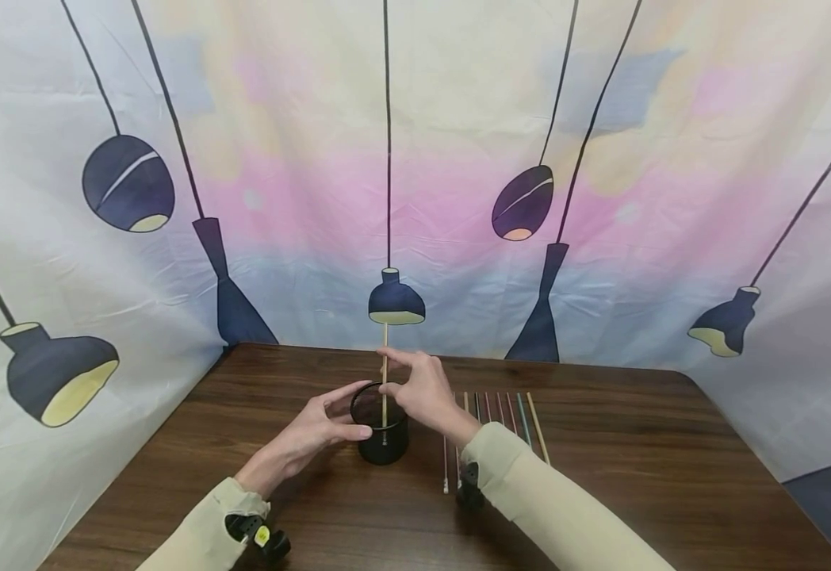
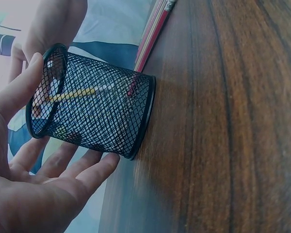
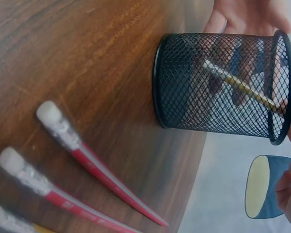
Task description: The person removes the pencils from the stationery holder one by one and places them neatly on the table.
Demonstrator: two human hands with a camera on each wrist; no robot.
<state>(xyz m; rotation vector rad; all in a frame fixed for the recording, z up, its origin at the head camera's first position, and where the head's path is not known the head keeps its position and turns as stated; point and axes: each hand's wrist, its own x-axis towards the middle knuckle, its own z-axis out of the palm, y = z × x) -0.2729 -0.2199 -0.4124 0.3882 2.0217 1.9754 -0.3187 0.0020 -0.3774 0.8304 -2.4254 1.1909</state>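
A black wire-mesh pencil cup [image 1: 384,452] stands upright on the table. My left hand [image 1: 304,432] holds it from the left, thumb at the rim and fingers along the mesh wall [image 2: 99,104]. Over the cup's mouth, my right hand [image 1: 426,392] pinches a yellow pencil [image 1: 384,408] that stands nearly vertical. The pencil's lower part is inside the cup; through the mesh in the right wrist view, its white eraser end [image 3: 211,66] points down, above the cup's base.
To the right of the cup, several pencils lie side by side, among them a teal one [image 1: 523,416] and a yellow one [image 1: 539,428]. Red pencils [image 3: 109,177] with white erasers lie nearest the cup. A printed cloth backdrop [image 1: 315,301] hangs behind the brown wooden table [image 1: 644,476].
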